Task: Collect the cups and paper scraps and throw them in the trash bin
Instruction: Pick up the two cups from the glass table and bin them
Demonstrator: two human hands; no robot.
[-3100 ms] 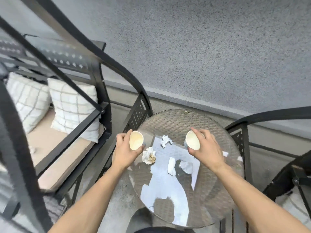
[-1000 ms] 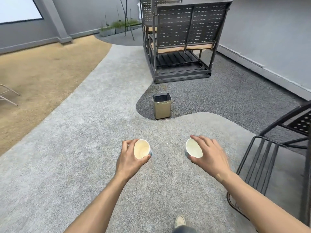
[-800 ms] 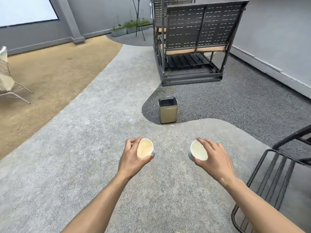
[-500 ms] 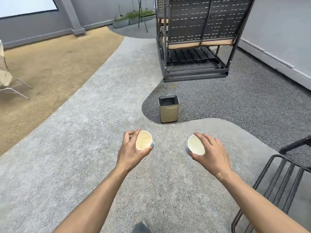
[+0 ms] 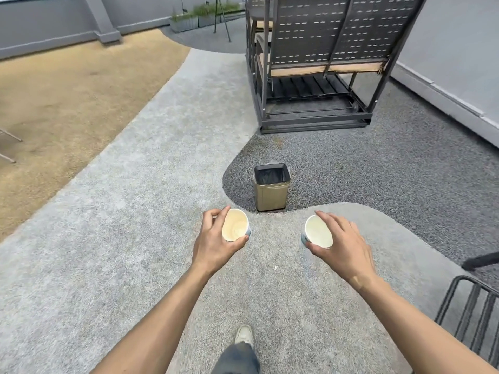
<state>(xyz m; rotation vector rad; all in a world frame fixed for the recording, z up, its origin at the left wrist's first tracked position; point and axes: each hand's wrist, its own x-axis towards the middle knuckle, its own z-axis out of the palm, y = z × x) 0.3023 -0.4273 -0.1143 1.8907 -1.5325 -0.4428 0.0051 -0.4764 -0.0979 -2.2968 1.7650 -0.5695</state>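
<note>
Now, from the grips outward:
Left hand [image 5: 213, 245]: wrapped round the left cup [image 5: 235, 224], thumb under the near rim, fingers curled over the far side; clamped firmly on it.
Right hand [image 5: 344, 249]: closed on the right cup [image 5: 318, 231], thumb at the near rim, fingers spread over the outer side.
Left cup: paper, pale tan inside, mouth tipped toward the camera, held in the air; bluish print just visible on the outer wall.
Right cup: paper, creamy white inside, mouth likewise tipped toward the camera, bluish wall showing at its left edge; well apart from the left cup.
Cup contents: cannot tell whether any liquid remains.
Trash bin [image 5: 271, 195]: square, gold-coloured, lined with a black bag, open at the top; upright on the dark gravel patch, ahead of and between the two hands.
Paper scraps: not in view.
Forearms: bare, reaching forward from the lower corners.
Shoe [image 5: 243, 335]: light-coloured, on the pale gravel path [image 5: 113, 225], below a grey trouser leg.
Swing bench [image 5: 318, 63]: dark metal, perforated back, tan cushion, beyond the bin.
Black chair frame [image 5: 469, 306]: at the lower right edge.
Sandy ground [image 5: 70, 90]: far left.
Grey wall [image 5: 456, 44]: along the right.
</note>
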